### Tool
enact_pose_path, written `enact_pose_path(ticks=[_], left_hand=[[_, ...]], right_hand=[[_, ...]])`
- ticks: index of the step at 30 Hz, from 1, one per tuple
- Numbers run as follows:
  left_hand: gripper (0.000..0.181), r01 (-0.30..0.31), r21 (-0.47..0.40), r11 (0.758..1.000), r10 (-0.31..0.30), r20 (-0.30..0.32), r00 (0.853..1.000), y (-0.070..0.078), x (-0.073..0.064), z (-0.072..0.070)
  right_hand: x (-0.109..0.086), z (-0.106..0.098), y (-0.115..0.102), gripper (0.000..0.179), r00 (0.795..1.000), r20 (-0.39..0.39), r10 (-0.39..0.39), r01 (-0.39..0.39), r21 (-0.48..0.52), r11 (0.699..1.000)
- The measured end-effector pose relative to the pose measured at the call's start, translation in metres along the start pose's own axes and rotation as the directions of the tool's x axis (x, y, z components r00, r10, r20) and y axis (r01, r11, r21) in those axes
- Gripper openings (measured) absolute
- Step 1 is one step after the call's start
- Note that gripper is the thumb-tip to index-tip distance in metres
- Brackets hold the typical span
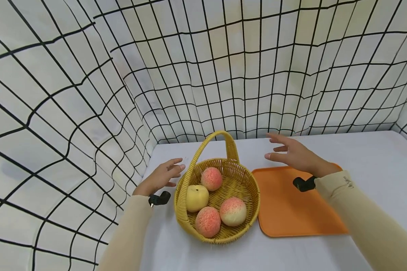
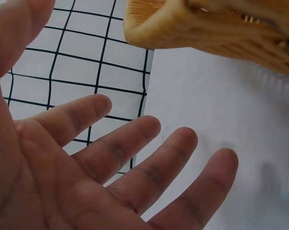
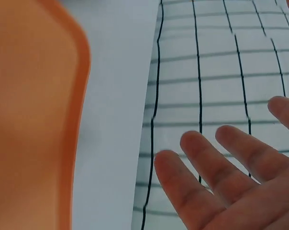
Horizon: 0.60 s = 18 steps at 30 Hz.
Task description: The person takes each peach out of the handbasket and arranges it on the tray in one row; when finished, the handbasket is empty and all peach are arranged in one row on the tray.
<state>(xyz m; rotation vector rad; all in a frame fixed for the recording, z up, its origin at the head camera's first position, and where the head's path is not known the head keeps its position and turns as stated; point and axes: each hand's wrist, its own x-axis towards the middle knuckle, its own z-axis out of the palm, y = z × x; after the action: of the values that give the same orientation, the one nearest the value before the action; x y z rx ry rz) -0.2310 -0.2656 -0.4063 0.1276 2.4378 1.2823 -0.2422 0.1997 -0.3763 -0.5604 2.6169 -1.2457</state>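
Observation:
A yellow wicker basket (image 1: 252,195) with a tall arched handle (image 1: 203,146) stands on the white table. Inside it lie several fruits: a pink peach (image 1: 211,178) at the back, a yellow one (image 1: 197,198) at the left, another pink peach (image 1: 208,222) in front, and a pink-and-cream peach (image 1: 233,211). Just left of the basket hovers my left hand (image 1: 161,176), fingers spread and holding nothing; its palm shows in the left wrist view. My right hand (image 1: 293,153) is raised over the back of an orange tray (image 1: 291,210), fingers apart and nothing in them.
The orange tray lies flat beside the basket's right side. White cloth with a black grid (image 1: 244,75) hangs behind the table (image 1: 376,162) and along its left. A dark wrist camera (image 1: 160,198) is strapped to each wrist.

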Motion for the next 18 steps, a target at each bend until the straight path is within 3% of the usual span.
enact_pose_path(ticks=[10, 18], left_hand=[[0.065, -0.001, -0.101, 0.995, 0.008, 0.067, 0.998, -0.014, -0.011, 0.010], [0.059, -0.012, -0.143, 0.990, 0.033, 0.140, 0.990, -0.022, -0.015, 0.017]], right_hand=[[0.011, 0.040, -0.024, 0.070, 0.980, 0.157, -0.126, 0.088, 0.230, 0.969], [0.019, 0.062, -0.041, 0.065, 0.939, 0.306, -0.157, 0.055, 0.318, 0.947]])
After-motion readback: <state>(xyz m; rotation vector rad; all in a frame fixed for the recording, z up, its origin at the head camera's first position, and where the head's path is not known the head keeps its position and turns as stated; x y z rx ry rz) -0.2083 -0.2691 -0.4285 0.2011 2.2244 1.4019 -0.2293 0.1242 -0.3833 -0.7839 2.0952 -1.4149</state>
